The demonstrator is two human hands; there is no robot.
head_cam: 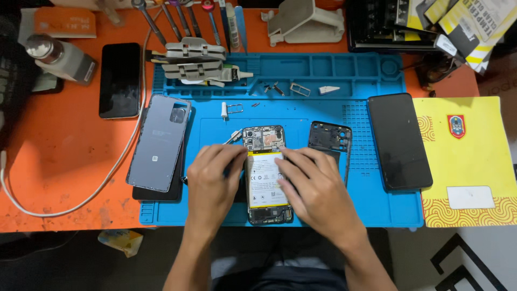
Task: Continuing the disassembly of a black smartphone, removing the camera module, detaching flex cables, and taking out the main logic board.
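On the blue mat, the opened phone lies between both hands, left hand pinching a metal tool, right hand pressing open-fingered on its battery—steady, shallow prying looks wisest.

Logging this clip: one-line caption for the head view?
Both hands, left hand and right hand, rest on an opened phone lying on a blue mat.
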